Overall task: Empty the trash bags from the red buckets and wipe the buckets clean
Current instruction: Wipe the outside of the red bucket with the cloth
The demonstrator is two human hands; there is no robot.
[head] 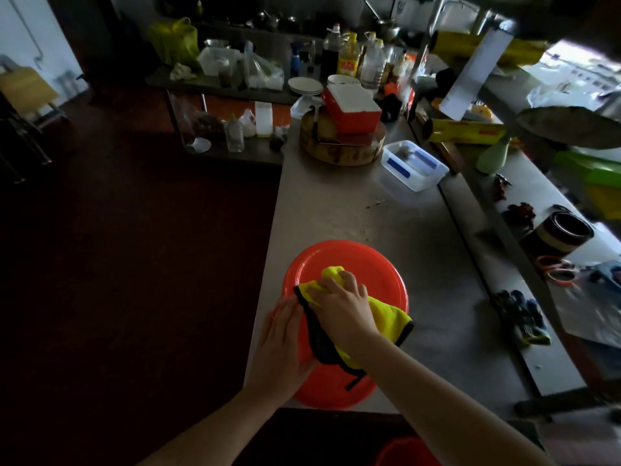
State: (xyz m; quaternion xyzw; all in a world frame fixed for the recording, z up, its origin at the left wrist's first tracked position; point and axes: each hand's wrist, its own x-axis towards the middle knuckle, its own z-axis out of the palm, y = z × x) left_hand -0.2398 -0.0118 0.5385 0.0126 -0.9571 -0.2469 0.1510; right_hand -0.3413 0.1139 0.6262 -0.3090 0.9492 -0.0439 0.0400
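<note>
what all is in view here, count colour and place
counter: 1, grey steel, centre
lid: 1, red, round, near end of counter
cloth: 1, yellow with black edge, on the lid
red bucket: 1, partly seen, bottom edge
clear tub: 1, blue label, mid counter
chopping block: 1, wood, far end of counter
box: 1, red and white, on the block
wrap rolls: 2, yellow, right side
bottles: several, mixed, back table
plates: 1 stack, white, back table
left hand: 1, flat on the lid's left rim
right hand: 1, grips the cloth on the lid
</note>
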